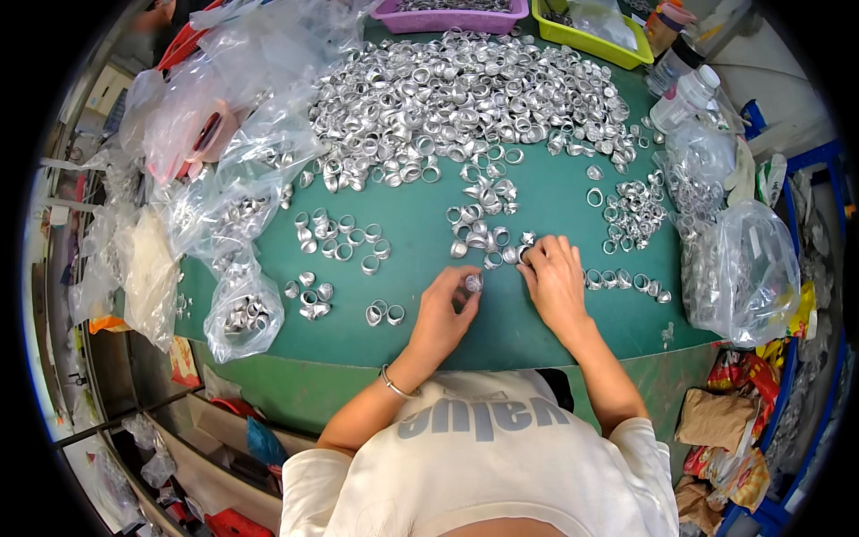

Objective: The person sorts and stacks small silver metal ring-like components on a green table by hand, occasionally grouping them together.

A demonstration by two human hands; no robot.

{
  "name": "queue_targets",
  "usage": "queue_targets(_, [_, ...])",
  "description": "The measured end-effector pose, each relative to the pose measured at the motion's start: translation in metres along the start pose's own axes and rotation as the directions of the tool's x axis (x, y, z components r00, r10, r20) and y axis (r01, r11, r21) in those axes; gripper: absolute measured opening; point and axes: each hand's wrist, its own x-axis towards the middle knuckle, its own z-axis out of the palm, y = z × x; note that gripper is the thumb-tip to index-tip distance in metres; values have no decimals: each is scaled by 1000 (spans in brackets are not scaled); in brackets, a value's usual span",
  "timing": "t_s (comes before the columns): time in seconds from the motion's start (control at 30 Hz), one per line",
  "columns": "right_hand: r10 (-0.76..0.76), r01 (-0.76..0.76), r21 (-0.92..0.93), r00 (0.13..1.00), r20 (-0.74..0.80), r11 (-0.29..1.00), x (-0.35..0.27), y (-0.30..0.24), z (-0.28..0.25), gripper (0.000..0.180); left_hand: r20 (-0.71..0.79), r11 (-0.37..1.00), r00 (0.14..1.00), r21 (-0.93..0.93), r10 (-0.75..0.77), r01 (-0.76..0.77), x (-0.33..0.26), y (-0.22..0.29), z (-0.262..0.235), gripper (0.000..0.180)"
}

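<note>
While the left hand pinches one silver ring in its fingers just above the green desk, the right hand has fingers curled narrow, touching a small ring cluster; big ring heap lies behind.

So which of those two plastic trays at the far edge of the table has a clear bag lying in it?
The yellow-green tray, at the far right. A crumpled clear plastic bag lies inside it. The purple tray to its left shows only small silver metal pieces, no bag.
</note>
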Motion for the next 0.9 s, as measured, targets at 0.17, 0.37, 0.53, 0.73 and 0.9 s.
queue_targets(0.17, [-17,33,84,984,-180,996,1,3,-13,12,-82,973,991,212,106,-86,-3,-1,-15,32])
queue_targets(0.37, [0,6,78,997,-79,997,-3,4,-16,14,-268,798,935,602,234,-27,2,-16,-55,33])
queue_targets(0.53, [12,-8,116,999,-38,993,-1,9,-16,14,-377,758,914,639,154,135,3,-19,-81,33])
queue_targets(0.73, [47,-29,202,995,-85,979,0,11,-19,14,-357,766,926,628,124,139,1,-25,-86,39])
queue_targets(0.9, [28,-12,225,997,-70,974,-2,13,-18,14,-382,745,889,663,251,75,7,-34,-83,32])
